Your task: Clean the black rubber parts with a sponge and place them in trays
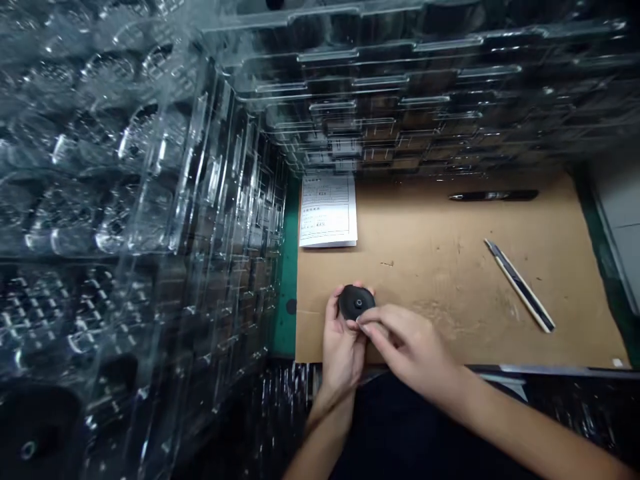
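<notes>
My left hand [343, 350] cradles a round black disc-shaped part [357, 302] with a small central hole, holding it up by its underside and edge. The fingertips of my right hand [407, 345] pinch the lower rim of the disc from the right. Both hands are over the near edge of a brown cardboard sheet [450, 280]. The far side of the disc's underside is hidden by my left palm.
Stacks of clear plastic trays [100, 167] tower at the left, and more [390, 100] stand behind the cardboard. On the cardboard lie a printed paper sheet [327, 210], a black pen [493, 195] and a utility knife [520, 287]. Green mat [287, 267] shows along its left edge.
</notes>
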A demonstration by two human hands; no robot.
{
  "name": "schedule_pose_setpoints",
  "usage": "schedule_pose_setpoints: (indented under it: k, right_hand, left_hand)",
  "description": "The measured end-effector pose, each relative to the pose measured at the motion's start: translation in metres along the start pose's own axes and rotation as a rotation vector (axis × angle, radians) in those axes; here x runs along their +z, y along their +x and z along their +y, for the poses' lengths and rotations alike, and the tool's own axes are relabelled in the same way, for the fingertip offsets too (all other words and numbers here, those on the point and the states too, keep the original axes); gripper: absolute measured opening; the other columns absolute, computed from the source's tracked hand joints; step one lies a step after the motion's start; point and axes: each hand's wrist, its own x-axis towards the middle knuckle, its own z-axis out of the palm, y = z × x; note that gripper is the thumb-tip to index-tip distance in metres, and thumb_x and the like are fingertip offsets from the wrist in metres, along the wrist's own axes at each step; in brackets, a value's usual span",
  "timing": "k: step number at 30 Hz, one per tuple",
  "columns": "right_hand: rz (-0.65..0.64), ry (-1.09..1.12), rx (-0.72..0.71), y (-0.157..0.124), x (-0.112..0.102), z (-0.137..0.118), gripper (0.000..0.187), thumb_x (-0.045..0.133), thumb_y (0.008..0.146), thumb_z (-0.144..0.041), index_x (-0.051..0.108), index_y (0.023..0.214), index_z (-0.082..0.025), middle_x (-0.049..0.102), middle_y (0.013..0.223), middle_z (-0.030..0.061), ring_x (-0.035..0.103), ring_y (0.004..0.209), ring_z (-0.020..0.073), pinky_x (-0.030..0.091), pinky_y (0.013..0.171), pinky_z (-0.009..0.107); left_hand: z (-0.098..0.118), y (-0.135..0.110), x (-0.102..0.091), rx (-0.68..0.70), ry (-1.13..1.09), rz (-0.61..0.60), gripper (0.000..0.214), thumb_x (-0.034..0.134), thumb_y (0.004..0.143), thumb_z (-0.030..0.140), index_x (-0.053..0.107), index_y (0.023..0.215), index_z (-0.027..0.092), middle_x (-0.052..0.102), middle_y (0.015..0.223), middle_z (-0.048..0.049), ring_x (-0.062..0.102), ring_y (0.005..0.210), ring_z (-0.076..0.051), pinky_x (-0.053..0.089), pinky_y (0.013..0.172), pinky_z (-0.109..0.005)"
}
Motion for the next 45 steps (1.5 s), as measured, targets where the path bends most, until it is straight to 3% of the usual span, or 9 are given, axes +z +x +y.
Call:
schedule_pose_setpoints:
  k: [8,14,19,23,28,33,37,40,45]
  right_hand:
    - [0.189,-0.008,-0.06,0.003,-0.029,-0.013,0.023,0.046,0.089,-0.024,0.059,0.108,-0.018,0.063,0.099,0.0044,0.059,0.089,0.0133,0.046,0.08,0.024]
    - [-0.039,0.018,-0.143,-0.016,-0.041,-0.045,0.019,0.051,0.084,-0.015,0.065,0.093,-0.022,0.063,0.082,-0.0017,0.058,0.073,0.0082,0.046,0.068,0.019]
    - [0.16,0.043,-0.224,-0.028,-0.043,-0.049,0.025,0.045,0.089,-0.017,0.059,0.109,-0.017,0.062,0.095,0.0037,0.057,0.085,0.0111,0.047,0.078,0.024]
    - [-0.089,0.095,-0.16,-0.037,-0.052,-0.049,0.018,0.048,0.087,-0.014,0.063,0.094,-0.022,0.062,0.085,-0.0023,0.057,0.076,0.007,0.046,0.069,0.018]
    - [0.161,0.004,-0.236,-0.041,-0.057,-0.051,0.024,0.044,0.089,-0.017,0.059,0.108,-0.017,0.062,0.093,0.0033,0.058,0.083,0.0115,0.046,0.075,0.025]
    - [-0.113,0.148,-0.16,-0.049,-0.065,-0.054,0.019,0.047,0.087,-0.013,0.062,0.096,-0.02,0.061,0.087,-0.0014,0.056,0.077,0.0064,0.044,0.07,0.018]
    - [0.169,0.037,-0.293,-0.046,-0.064,-0.052,0.025,0.046,0.088,-0.014,0.059,0.108,-0.016,0.062,0.091,0.0027,0.056,0.081,0.011,0.045,0.076,0.025]
    - [0.054,0.105,-0.411,-0.06,-0.07,-0.048,0.029,0.048,0.087,-0.012,0.056,0.114,-0.017,0.063,0.096,0.0019,0.057,0.087,0.0099,0.045,0.082,0.024]
    - [0.106,-0.132,-0.214,-0.077,-0.091,-0.048,0.022,0.051,0.086,-0.012,0.059,0.105,-0.019,0.06,0.084,0.0,0.052,0.075,0.0086,0.041,0.07,0.023]
  left_hand:
    - [0.011,-0.003,0.014,-0.124,0.145,-0.064,0.068,0.075,0.067,0.034,0.047,0.127,0.023,0.052,0.127,-0.0121,0.052,0.115,-0.024,0.045,0.093,-0.029]
    - [0.01,-0.02,0.034,-0.187,0.132,-0.087,0.055,0.074,0.069,0.03,0.055,0.121,0.022,0.058,0.12,-0.0094,0.056,0.109,-0.022,0.045,0.096,-0.03]
    - [0.011,-0.035,0.041,-0.184,0.155,-0.085,0.061,0.076,0.066,0.031,0.054,0.123,0.023,0.061,0.115,-0.0083,0.061,0.098,-0.021,0.046,0.094,-0.031]
    - [0.011,-0.041,0.042,-0.165,0.164,-0.066,0.061,0.075,0.068,0.024,0.052,0.125,0.025,0.055,0.125,-0.0094,0.058,0.105,-0.023,0.047,0.092,-0.032]
    - [0.014,-0.041,0.052,-0.187,0.21,-0.088,0.055,0.077,0.066,0.027,0.058,0.117,0.021,0.061,0.112,-0.0088,0.058,0.104,-0.022,0.048,0.091,-0.031]
    - [0.021,-0.044,0.057,-0.209,0.191,-0.032,0.062,0.078,0.059,0.009,0.058,0.115,0.025,0.061,0.113,-0.0043,0.061,0.096,-0.019,0.051,0.082,-0.024]
    - [0.019,-0.046,0.063,-0.218,0.228,-0.075,0.053,0.078,0.062,0.017,0.061,0.112,0.023,0.065,0.098,-0.0037,0.063,0.086,-0.014,0.051,0.075,-0.018]
    - [0.024,-0.05,0.067,-0.267,0.201,-0.175,0.059,0.082,0.057,0.024,0.061,0.112,0.026,0.063,0.111,-0.0047,0.062,0.097,-0.02,0.05,0.087,-0.028]
    - [0.025,-0.059,0.073,-0.277,0.193,-0.188,0.07,0.084,0.05,0.034,0.06,0.114,0.024,0.063,0.112,-0.0055,0.06,0.099,-0.018,0.047,0.085,-0.02]
